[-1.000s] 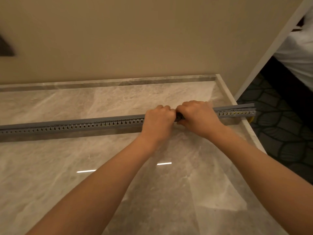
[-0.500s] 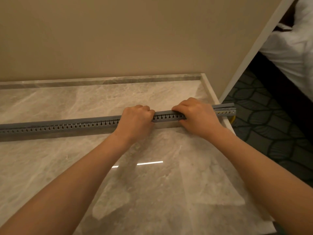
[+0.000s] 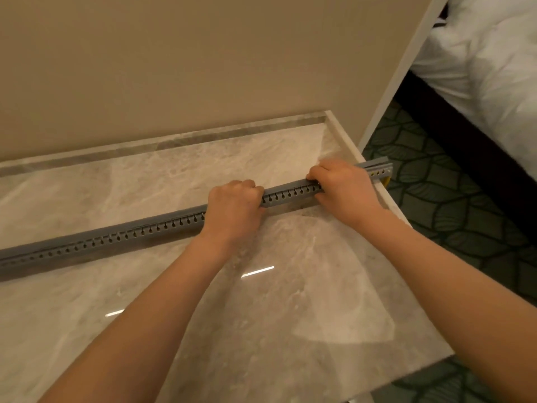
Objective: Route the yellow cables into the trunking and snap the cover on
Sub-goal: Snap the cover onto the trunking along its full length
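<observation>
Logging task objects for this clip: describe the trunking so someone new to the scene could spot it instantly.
On the marble counter below the beige wall, one long grey bar, the trunking, runs from the left edge past the counter's right edge. The left hand and right hand grip it. Its row of keyhole slots sets it apart, with yellow showing at its right end.

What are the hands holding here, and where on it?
Both hands, left and right, grip the grey trunking from above near its right end, a short stretch apart.
</observation>
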Demonstrator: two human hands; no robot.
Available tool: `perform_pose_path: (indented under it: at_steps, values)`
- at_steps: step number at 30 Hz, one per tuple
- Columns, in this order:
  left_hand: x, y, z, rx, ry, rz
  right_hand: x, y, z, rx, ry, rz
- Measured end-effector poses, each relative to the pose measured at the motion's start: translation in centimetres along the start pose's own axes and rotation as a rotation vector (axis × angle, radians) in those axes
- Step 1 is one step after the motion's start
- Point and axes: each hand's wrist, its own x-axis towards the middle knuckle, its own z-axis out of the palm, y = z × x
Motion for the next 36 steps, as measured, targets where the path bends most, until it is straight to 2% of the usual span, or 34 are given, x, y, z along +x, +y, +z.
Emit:
perform_pose_path:
  at_steps: [10, 16, 21, 24, 27, 29, 31, 33, 34, 36]
  values:
    - [-0.4, 0.5, 0.0, 0.001, -0.003, -0.06, 0.9, 0.6, -0.4, -0.013, -0.1, -0.057]
    - [0.5, 2.1, -0.5, 0.153, -0.123, -0.155, 1.9, 1.4, -1.3, -0.033, -0.196, -0.151]
    - [2.5, 5.0, -0.1, 0.197, -0.183, -0.157, 2.4, 1.9, -1.6, -0.068, -0.272, -0.216]
    - [3.7, 6.1, 0.1, 0.174, -0.214, -0.184, 2.6, 2.2, -1.6, -0.057, -0.273, -0.226]
    - [4.2, 6.0, -0.1, 0.181, -0.224, -0.182, 2.1, 2.7, -1.0, 0.0, -0.193, -0.193]
    - [4.4, 5.9, -0.3, 0.169, -0.226, -0.168, 1.0, 2.9, -0.3, 0.159, -0.109, -0.132]
    - [4.5, 5.8, -0.3, 0.155, -0.223, -0.163, -0.7, 2.4, -0.3, 0.563, 0.018, 0.028]
    - [4.7, 5.6, -0.3, 0.142, -0.225, -0.163, -2.7, 1.6, -0.5, 0.949, 0.085, 0.274]
    - [4.7, 5.5, -0.2, 0.14, -0.227, -0.163, -3.4, 1.3, -0.6, 1.103, 0.035, 0.418]
    - [4.8, 5.4, -0.2, 0.131, -0.223, -0.168, -4.2, 0.9, -0.2, 1.513, -0.173, 0.729]
